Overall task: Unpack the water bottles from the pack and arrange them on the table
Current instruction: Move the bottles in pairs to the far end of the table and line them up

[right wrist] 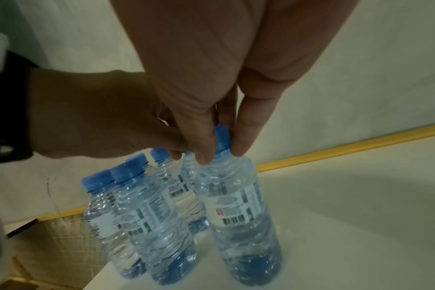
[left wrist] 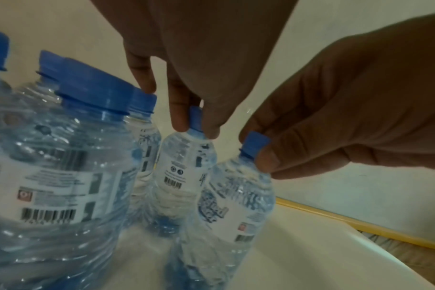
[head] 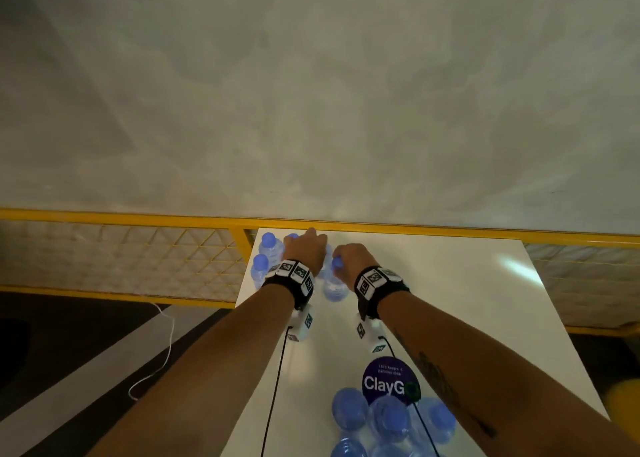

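Note:
On the white table (head: 450,300), several clear water bottles with blue caps (head: 263,259) stand grouped at the far left corner. My left hand (head: 306,248) pinches the cap of one upright bottle (left wrist: 184,166) at the far edge of that group; its fingertips (left wrist: 179,123) close round the cap. My right hand (head: 349,259) pinches the cap of another bottle (right wrist: 238,206), which stands on the table just right of the group. The pack with the other bottles (head: 381,425) lies near me at the table's front.
A purple round ClayGo sticker (head: 389,380) sits on the table beside the pack. A yellow rail with mesh (head: 138,218) runs along the table's far edge below a pale wall. A white cable (head: 166,352) lies on the floor to the left.

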The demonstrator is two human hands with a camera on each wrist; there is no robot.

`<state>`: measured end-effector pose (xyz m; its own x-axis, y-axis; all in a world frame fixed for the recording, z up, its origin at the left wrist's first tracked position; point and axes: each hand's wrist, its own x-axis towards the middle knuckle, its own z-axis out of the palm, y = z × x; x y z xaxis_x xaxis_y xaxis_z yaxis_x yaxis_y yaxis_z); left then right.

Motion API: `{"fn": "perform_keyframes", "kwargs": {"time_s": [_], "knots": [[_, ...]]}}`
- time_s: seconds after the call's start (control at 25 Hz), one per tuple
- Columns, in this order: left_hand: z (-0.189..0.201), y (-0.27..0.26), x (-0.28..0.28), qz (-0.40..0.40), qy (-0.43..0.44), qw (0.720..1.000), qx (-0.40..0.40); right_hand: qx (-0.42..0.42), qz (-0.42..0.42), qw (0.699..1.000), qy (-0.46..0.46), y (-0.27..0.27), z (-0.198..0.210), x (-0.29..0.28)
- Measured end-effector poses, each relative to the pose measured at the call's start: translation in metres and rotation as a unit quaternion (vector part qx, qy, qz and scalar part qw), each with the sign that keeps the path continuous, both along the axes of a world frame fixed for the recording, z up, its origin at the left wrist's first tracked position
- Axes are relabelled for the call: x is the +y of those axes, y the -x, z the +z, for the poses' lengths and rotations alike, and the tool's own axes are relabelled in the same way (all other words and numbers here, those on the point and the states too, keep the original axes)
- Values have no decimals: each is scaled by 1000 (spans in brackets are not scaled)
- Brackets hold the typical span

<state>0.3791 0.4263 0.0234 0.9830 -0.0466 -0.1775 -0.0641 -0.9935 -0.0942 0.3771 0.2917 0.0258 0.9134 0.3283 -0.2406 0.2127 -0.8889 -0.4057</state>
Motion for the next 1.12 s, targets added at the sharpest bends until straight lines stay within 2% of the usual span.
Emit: {"fn": "perform_keyframes", "kwargs": {"time_s": [0.2, 0.36, 0.56, 0.72, 0.8, 0.88, 0.92, 1.0, 1.12], "knots": [[-1, -7, 9, -2, 6, 1000, -11, 0, 29, 999, -38, -1, -6, 21], [0, -7, 10, -3, 40, 999, -10, 7, 8, 995, -95, 3, -8, 29], [2, -3, 19, 3, 44, 998, 33, 8, 3, 997, -82, 7, -3, 41], [20, 10, 27, 14, 74, 996, 47, 21, 24, 999, -21, 20, 12, 28], [32, 32, 26, 16, 110, 994, -5, 22, 44, 999, -23, 37, 24, 8], [39, 70, 20, -15, 228, 973, -45, 37, 91, 995, -33, 67, 39, -16], [40, 95, 15, -46, 293, 955, -35, 56, 113, 991, -48, 85, 43, -30], [43, 150, 0, -105, 339, 934, 36, 93, 148, 984, -43, 122, 48, -61], [33, 217, -25, -146, 269, 939, 155, 145, 172, 974, 27, 170, 49, -100]]}}
